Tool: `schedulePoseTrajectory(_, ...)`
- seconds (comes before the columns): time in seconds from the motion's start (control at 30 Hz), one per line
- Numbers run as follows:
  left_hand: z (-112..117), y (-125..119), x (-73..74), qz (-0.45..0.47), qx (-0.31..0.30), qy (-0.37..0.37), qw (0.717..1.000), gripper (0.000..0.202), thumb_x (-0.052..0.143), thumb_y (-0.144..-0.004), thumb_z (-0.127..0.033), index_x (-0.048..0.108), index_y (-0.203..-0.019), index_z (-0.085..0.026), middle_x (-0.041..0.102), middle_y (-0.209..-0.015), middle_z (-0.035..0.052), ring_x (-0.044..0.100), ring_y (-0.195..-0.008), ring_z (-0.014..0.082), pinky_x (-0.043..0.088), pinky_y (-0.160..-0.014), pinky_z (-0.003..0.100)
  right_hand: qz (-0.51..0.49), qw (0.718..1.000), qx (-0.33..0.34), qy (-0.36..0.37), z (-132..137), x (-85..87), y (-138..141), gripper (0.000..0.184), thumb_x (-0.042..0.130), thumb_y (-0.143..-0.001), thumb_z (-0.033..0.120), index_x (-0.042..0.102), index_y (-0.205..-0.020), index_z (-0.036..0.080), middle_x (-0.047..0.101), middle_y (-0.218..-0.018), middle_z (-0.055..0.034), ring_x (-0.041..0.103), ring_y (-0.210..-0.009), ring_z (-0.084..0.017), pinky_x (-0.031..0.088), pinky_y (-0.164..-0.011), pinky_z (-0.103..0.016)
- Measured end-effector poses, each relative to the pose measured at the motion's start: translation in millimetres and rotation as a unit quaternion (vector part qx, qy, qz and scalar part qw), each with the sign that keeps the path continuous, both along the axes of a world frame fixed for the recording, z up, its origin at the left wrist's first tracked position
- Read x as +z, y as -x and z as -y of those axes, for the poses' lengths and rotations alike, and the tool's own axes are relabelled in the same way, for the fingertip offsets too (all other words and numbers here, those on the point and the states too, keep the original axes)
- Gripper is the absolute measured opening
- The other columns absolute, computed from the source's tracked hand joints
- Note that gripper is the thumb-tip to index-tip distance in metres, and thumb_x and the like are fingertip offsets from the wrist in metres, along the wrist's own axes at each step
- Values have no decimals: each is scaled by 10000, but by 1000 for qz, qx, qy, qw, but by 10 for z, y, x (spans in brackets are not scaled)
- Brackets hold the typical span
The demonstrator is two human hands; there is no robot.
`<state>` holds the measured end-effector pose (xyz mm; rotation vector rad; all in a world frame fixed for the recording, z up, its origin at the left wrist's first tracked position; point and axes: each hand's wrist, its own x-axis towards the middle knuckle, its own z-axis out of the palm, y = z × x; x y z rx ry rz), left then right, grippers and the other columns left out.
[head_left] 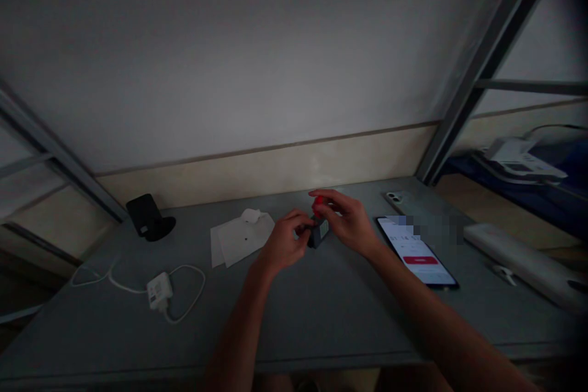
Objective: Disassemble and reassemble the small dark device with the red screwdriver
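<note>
Near the middle of the desk stands a small dark block-shaped container (319,234) with a pale label on the side facing right. My left hand (288,237) is closed at its upper left edge, fingertips pressed together against it. From the right, my right hand (348,219) pinches a small round red piece (318,203) between thumb and fingers, just above the container's top. Whether the red piece is joined to the container is hidden by the fingers.
White papers (241,239) lie left of my hands, a crumpled white scrap (251,215) on them. A black stand (149,218) and a white charger (159,291) with cable are farther left. Rightward lie a lit tablet (420,257), a phone (404,201) and a long pale case (523,260).
</note>
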<state>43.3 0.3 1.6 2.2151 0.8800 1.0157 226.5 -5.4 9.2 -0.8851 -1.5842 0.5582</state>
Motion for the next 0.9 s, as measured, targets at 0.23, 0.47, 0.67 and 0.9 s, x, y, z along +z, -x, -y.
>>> schedulePoseTrajectory(0.23,-22,7,-44,-10,2,-13,1000,246,558,-858,-62,693,-1029,-176,659,-1021,70,607,-818,141,510,-760,277,25,996,-70,-47,-20,-21,48,193,702,-889,368,695,-1005,214,693,-811,-19,630,-678,-149,554,-688,-287)
schedulePoseTrajectory(0.47,-9,-8,-25,-5,11,-12,1000,243,568,-837,-59,671,-1028,-169,648,-986,54,586,-770,127,493,-742,265,32,997,-39,-53,-10,-12,68,243,589,-963,298,678,-1182,244,710,-966,-40,664,-811,-162,542,-770,-290)
schedulePoseTrajectory(0.67,-14,-8,-46,-7,15,-15,1000,244,585,-820,-60,663,-1023,-172,636,-979,47,563,-745,120,472,-721,255,15,998,-50,-39,-44,-16,85,267,643,-928,293,700,-1184,243,685,-865,-13,631,-732,-149,521,-740,-290)
schedulePoseTrajectory(0.9,-24,3,-67,-16,15,-15,1000,234,597,-834,-79,684,-1028,-178,637,-1001,49,562,-749,120,476,-738,265,-49,998,29,-19,-37,54,30,217,538,-977,273,711,-1099,228,691,-864,-27,662,-753,-155,536,-736,-309)
